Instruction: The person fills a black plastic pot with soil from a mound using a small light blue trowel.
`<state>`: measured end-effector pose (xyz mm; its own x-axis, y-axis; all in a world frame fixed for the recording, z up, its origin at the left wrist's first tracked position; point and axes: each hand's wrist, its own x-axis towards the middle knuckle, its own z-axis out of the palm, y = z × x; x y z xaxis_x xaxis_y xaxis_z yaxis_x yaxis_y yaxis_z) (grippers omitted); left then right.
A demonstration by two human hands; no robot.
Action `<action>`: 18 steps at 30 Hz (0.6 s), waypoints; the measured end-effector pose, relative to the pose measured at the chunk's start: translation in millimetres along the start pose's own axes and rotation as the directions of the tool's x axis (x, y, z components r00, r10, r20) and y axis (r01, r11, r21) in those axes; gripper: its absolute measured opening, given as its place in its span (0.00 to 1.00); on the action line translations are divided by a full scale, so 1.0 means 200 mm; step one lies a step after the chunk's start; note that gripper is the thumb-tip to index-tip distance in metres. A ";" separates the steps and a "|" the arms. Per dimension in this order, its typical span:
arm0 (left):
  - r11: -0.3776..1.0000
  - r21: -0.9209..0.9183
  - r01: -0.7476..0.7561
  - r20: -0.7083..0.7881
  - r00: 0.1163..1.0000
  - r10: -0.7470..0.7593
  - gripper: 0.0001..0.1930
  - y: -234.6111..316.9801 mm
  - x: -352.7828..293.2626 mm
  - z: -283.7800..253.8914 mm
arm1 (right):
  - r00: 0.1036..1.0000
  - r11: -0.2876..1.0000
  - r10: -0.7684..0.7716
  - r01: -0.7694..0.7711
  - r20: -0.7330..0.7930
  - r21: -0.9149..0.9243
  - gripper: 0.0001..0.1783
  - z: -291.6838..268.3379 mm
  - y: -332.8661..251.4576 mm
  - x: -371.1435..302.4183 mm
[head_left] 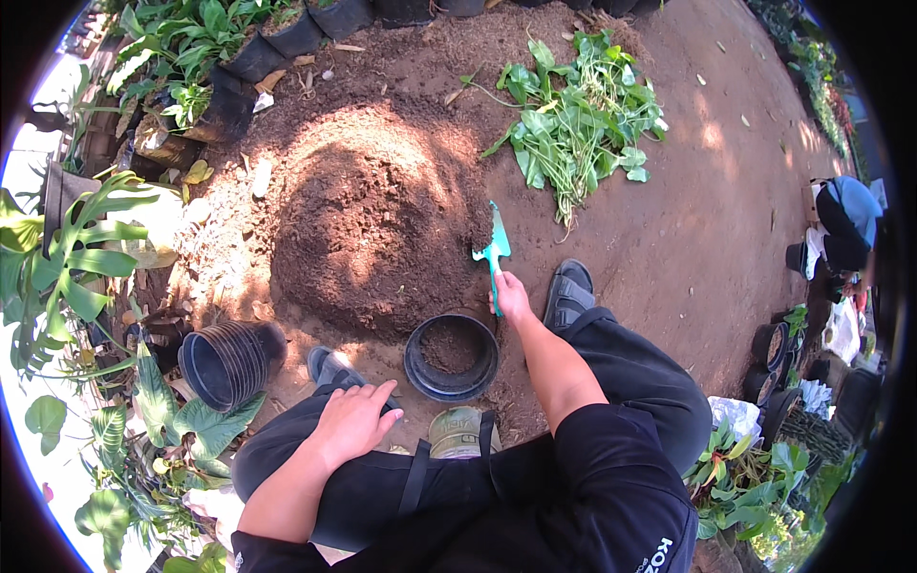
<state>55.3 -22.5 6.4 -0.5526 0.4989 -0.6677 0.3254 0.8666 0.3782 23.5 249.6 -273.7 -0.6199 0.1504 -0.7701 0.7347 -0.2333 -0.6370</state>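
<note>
My right hand [510, 295] is closed round the handle of a turquoise garden trowel [496, 245]. Some dark soil clings to the left side of its blade, which points away from me beside a broad mound of brown soil [368, 224]. Just left of and nearer than that hand stands a black plastic pot [412, 368] with soil in its bottom. My left hand [355, 420] rests on my left knee, fingers stretched out and holding nothing. A pile of uprooted leafy green plants [583, 119] lies on the ground beyond the trowel.
A stack of black pots [225, 363] lies tilted at the left. Planted black bags [291, 38] edge the far side of the mound. Leafy plants [86, 258] crowd the left rim. Another person [848, 224] is at the far right, near more black pots [767, 346].
</note>
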 end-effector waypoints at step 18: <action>0.999 0.014 -0.035 -0.088 0.995 0.036 0.24 -0.03 -0.10 0.01 | 0.930 0.882 -0.026 0.194 0.368 -0.429 0.18 -0.17 -0.63 -0.48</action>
<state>65.2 -37.3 16.0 -0.6060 0.5283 -0.5947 0.3551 0.8486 0.3921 -0.6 298.0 -120.4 -0.6967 -0.2072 -0.6868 0.6458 0.2358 -0.7262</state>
